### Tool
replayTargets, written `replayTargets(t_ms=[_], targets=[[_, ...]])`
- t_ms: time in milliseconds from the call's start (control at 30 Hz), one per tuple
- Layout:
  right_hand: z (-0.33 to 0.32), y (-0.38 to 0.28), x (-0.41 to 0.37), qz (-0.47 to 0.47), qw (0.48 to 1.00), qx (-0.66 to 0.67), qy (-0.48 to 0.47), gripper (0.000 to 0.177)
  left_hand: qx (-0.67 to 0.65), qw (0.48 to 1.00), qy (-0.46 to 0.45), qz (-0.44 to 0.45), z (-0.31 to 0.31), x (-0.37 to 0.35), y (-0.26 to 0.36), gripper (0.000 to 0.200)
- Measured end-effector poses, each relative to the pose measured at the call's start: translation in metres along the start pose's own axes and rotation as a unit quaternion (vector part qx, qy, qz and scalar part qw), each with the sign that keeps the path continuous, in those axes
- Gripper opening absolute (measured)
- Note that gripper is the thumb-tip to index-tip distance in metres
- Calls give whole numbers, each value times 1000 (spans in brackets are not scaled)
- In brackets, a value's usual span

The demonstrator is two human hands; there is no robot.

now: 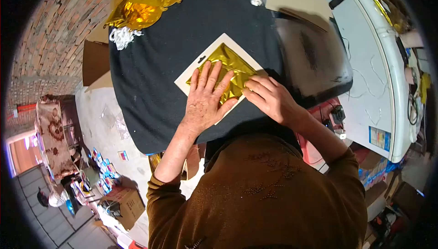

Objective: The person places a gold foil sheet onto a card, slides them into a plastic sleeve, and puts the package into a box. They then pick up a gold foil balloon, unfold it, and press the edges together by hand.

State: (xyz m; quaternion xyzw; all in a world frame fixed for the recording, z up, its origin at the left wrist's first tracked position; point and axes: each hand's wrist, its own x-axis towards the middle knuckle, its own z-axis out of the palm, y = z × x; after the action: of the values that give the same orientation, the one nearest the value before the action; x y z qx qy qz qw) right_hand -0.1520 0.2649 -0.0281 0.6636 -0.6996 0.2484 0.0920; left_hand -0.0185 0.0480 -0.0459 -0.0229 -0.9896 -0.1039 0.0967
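Note:
On the dark cloth lies a white card (184, 81) with a hang hole, turned corner-up, and folded shiny gold foil (228, 57) covers most of it. My left hand (204, 99) is open and lies flat across the foil's left part, fingers stretched and slightly apart. At the right corner of the card, my right hand (272, 99) has its fingers bent together, closed on the edge of the foil. Its fingertips partly hide that edge. The lower part of the card is partly covered by my hands.
The black cloth (155, 75) covers the table. Crumpled gold foil pieces (141, 14), bundles of white string (122, 37) and a cardboard sheet (296, 0) lie along its far side. To the right stand a dark worn seat-like pad (310, 57) and a white appliance (365, 62).

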Motion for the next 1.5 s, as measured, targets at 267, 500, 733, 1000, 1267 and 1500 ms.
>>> replayTargets(t_ms=[267, 500, 733, 1000, 1267, 1500], targets=[[-13, -1, -4, 207, 973, 92, 42, 52, 15, 1000, -11, 4, -2, 2, 1, 68], [-4, 14, -5, 371, 879, 296, 53, 59, 13, 1000, -2, 2, 1, 0, 1, 69], [-10, 60, 6, 448, 819, 357, -40, 52, 13, 1000, -5, -1, 0, -1, 0, 69], [-8, 39, 23, 376, 782, 496, -32, 44, 1, 1000, 7, 3, 2, -2, -2, 71], [-2, -6, 11, 193, 917, 343, 68, 65, 11, 1000, 4, 7, 3, -3, -4, 71], [14, -2, -3, 110, 993, -42, 3, 46, 5, 1000, 4, 1, 5, -3, -4, 68]])
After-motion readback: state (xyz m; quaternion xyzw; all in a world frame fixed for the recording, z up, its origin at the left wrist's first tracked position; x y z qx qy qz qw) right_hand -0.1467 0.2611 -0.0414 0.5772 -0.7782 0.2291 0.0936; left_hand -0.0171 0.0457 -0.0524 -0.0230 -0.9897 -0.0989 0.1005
